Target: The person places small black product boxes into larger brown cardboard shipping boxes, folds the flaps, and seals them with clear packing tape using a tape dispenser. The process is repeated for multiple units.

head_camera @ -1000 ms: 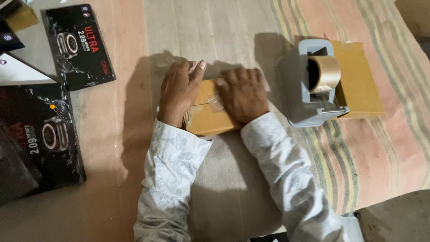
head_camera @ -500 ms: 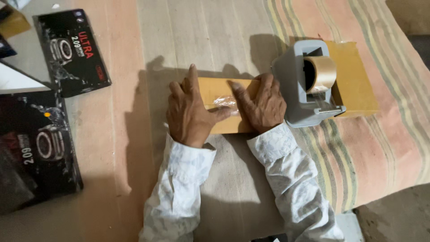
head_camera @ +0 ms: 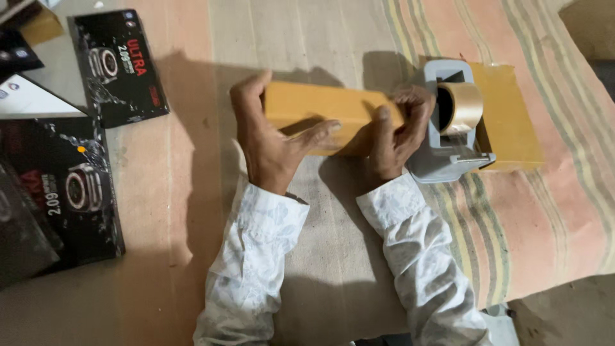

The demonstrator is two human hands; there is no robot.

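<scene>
A tan cardboard box (head_camera: 320, 109) is gripped at both ends on a striped cloth (head_camera: 544, 211): left end clasped by the left hand (head_camera: 269, 144), thumb stretched along the near side; right end clenched by the right hand (head_camera: 397, 134). A grey tape dispenser (head_camera: 448, 125) with a brown roll is seen just beside the right hand. Black product boxes (head_camera: 118, 67) are laid well apart at left.

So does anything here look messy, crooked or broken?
Nothing broken or spilled. Both hands, left hand and right hand, grip the tan box, tipped on edge. The black boxes lie at loose angles beside the grey tape dispenser area.
</scene>
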